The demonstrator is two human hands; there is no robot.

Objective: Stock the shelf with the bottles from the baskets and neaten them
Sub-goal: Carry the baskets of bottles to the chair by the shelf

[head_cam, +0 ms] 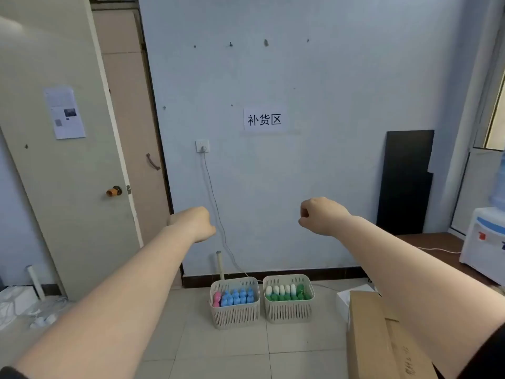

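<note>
While side by side, left basket [235,310] holds blue bottles [237,296], right basket [288,307] green bottles [287,296].

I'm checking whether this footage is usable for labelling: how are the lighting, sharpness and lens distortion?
Head view: soft, even lighting with no harsh glare; wide-angle lens bends the cream door and wall edges; slightly soft overall, yet the blue bottles and green-and-white bottles in the two perforated beige baskets stay distinguishable; left hand and right hand mildly blurred.
</note>
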